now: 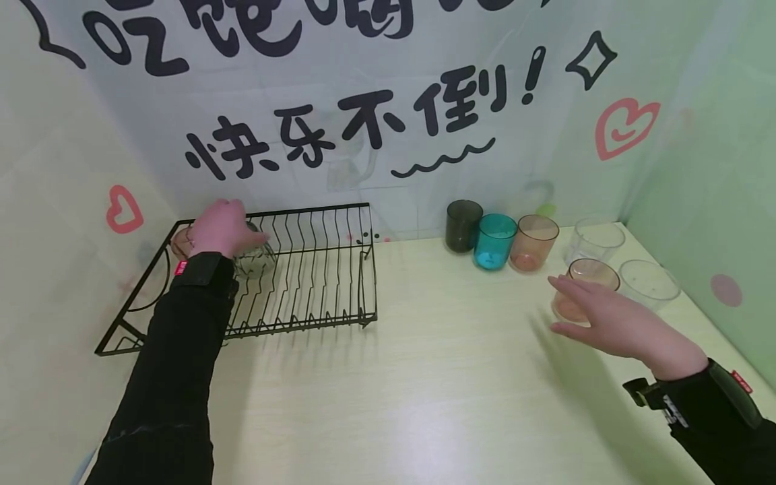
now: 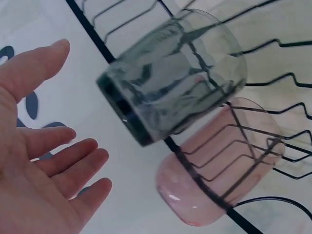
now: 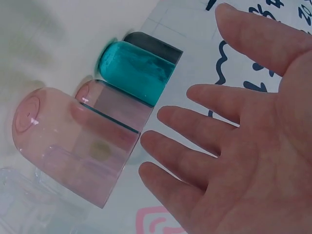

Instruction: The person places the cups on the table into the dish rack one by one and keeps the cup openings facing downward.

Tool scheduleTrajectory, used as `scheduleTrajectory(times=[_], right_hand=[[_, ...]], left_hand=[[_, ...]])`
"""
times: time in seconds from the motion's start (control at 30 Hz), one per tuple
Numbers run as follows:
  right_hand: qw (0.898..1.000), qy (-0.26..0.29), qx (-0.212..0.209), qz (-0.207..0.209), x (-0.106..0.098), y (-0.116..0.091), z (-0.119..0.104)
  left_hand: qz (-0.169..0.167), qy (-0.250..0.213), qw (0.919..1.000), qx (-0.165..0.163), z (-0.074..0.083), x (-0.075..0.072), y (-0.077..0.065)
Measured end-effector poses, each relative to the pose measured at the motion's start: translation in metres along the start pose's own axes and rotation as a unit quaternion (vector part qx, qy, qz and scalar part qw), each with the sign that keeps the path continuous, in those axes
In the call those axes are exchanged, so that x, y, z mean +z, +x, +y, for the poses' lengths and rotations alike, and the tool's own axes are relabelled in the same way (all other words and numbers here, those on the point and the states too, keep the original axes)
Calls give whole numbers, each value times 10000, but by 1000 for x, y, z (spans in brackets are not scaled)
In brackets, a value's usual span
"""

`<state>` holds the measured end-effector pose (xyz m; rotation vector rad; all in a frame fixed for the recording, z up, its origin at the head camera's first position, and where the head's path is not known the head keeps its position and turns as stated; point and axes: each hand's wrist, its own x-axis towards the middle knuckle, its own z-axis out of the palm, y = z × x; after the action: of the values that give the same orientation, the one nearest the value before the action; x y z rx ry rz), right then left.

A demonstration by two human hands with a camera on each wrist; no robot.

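My left hand (image 1: 219, 228) is over the left end of a black wire rack (image 1: 309, 210), fingers apart with nothing held. Beside it in the rack, a grey-green glass (image 2: 165, 78) has its thick base turned toward the fingertips. A pink glass (image 2: 209, 180) sits next to that one, partly covered by the hand in the head view. On the right, my right hand (image 1: 615, 327) hovers with spread fingers by a pink tumbler (image 3: 73, 141), overlapping it in the head view. Its palm shows bare in the right wrist view.
Behind the right hand, a dark grey tumbler (image 1: 463, 225), a teal tumbler (image 1: 495, 244) and a brownish-pink tumbler (image 1: 533, 244) stand in a row. Two clear glasses, a rear one (image 1: 596, 241) and a nearer one (image 1: 651, 283), stand by the right wall. A printed backdrop (image 1: 339, 182) rises behind.
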<state>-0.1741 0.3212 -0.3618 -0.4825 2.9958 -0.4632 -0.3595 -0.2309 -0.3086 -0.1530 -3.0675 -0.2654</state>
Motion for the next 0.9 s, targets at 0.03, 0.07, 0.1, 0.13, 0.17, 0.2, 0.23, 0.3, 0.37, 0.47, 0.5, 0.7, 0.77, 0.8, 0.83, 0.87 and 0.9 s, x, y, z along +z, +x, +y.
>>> scheduleTrajectory(times=[0.03, 0.07, 0.1, 0.13, 0.17, 0.2, 0.23, 0.3, 0.37, 0.47, 0.5, 0.7, 0.77, 0.8, 0.83, 0.87, 0.9], right_hand=[[10000, -17, 31, -4, -1, 0, 1], [10000, -19, 51, -10, -2, -1, 2], [10000, -16, 69, -15, -2, -1, 3], [10000, -24, 70, -8, -3, -1, 4], [10000, -32, 79, -4, -4, -1, 5], [10000, -47, 57, 14, -4, -1, 6], [10000, -55, 34, 34, -5, -1, 8], [9999, -37, -18, 102, -7, -1, 11], [9998, -19, -61, 172, -8, -1, 13], [9995, -15, -151, 282, -10, -1, 15], [9994, -21, -151, 304, -10, -1, 15], [9988, -65, -228, 432, -12, -2, 18], [9985, -85, -246, 485, -12, -2, 19], [9984, -80, -241, 509, -12, -1, 19], [9983, -74, -237, 521, -12, -1, 19], [9983, -69, -244, 533, -12, -1, 20], [9982, -60, -254, 541, -12, -1, 20]], left_hand=[[42, -1, 10000, 33, 2, -1, 0], [93, -6, 9999, 67, 4, -1, -1], [147, -9, 9999, 85, 6, -2, -1], [189, 1, 9997, 121, 8, -3, -2], [230, -4, 9996, 158, 10, -4, -3], [264, 19, 9994, 207, 12, -5, -4], [300, 46, 9992, 264, 13, -5, -4], [351, 98, 9986, 379, 16, -6, -6], [367, 123, 9981, 469, 19, -8, -7], [237, 136, 9983, 510, 22, -10, -9], [198, 112, 9983, 529, 23, -11, -9], [-6, -115, 9975, 697, 35, -15, -17], [-116, -211, 9971, 728, 39, -16, -20], [-187, -266, 9966, 750, 41, -17, -22], [-267, -334, 9962, 765, 43, -17, -24], [-347, -398, 9955, 790, 44, -18, -25], [-424, -423, 9949, 810, 46, -18, -26]])
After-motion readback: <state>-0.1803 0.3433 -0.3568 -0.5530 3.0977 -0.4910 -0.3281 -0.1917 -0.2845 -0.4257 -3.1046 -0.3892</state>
